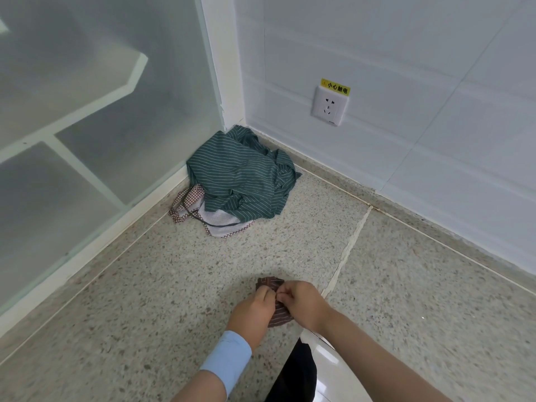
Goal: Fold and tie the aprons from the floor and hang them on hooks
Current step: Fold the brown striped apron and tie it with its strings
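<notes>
While both hands are bunched over the brown striped apron (269, 283), the chief risk, as I judge it, is a slack knot: the cloth is rolled into a small tight wad, and if a tie end slips out of the pinch before it is drawn snug, the roll could spring open once lifted from the floor (139, 300). A second risk is tying the hanging loop inside the wad, which would leave nothing to catch a hook; whether a loop is free cannot be told, since the hands cover most of the bundle.

That bundle lies well apart from the green striped apron (240, 175), on the person's side of it. A checked apron (224, 224) sticks out from under the green one and is not yet folded.

The left hand (253, 310), with a blue sleeve (229, 361) at the wrist, arches over the wad, knuckles up, its grip closed on the cloth. The right hand (303, 300) meets it from the opposite side, forearm bare, fingertips curled in a narrow pinch at the top of the bundle, thumb hidden.
</notes>
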`<state>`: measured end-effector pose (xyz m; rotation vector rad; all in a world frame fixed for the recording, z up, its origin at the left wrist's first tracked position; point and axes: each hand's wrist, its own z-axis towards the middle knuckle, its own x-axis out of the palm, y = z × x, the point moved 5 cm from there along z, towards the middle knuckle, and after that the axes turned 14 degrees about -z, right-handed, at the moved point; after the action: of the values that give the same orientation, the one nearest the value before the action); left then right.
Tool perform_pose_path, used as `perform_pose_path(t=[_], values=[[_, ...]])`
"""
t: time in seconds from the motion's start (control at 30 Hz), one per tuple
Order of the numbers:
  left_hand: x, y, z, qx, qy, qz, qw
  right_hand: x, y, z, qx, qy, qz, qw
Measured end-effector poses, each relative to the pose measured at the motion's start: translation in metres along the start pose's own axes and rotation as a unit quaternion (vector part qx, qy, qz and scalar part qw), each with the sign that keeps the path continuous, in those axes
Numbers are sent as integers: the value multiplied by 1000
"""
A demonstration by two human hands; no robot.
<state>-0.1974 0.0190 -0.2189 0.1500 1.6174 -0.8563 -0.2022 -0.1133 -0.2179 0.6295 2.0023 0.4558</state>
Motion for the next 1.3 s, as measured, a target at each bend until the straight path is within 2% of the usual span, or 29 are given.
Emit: perform_pose_path(t=[0.13,0.27,0.33,0.4,0.5,0.6,0.67,0.8,0.9,1.0,1.07,1.13,1.3], values=[[1,3,5,-40,7,-23,999,-1,4,3,-7,-31,-1,999],[-1,7,8,-95,29,-51,994,-4,7,2,-48,-105,-76,990],[-6,11,10,-123,12,-115,986,-2,7,1,-85,-124,-112,982],[-8,19,12,-189,4,-252,949,-1,4,0,-112,-133,-127,976],[-1,27,15,-269,46,-452,849,-2,0,1,-129,-127,-144,973],[3,22,16,-273,123,-496,815,-3,-2,4,-113,-97,-121,981],[6,19,16,-272,145,-477,823,-2,-5,7,-86,-70,-101,989],[-5,25,19,-256,68,-429,864,-6,-5,12,-76,-42,-84,993],[-19,26,25,-152,62,-318,934,-6,-3,16,-73,-14,-66,995],[-26,14,33,-60,128,-144,979,-7,0,18,-70,6,-47,996],[-25,12,35,-44,142,-37,988,-9,0,20,-62,6,-24,998],[-28,9,32,-57,129,23,990,-12,0,22,-50,1,1,999],[-29,10,28,-119,98,29,988,-11,0,22,-1,-5,37,999]])
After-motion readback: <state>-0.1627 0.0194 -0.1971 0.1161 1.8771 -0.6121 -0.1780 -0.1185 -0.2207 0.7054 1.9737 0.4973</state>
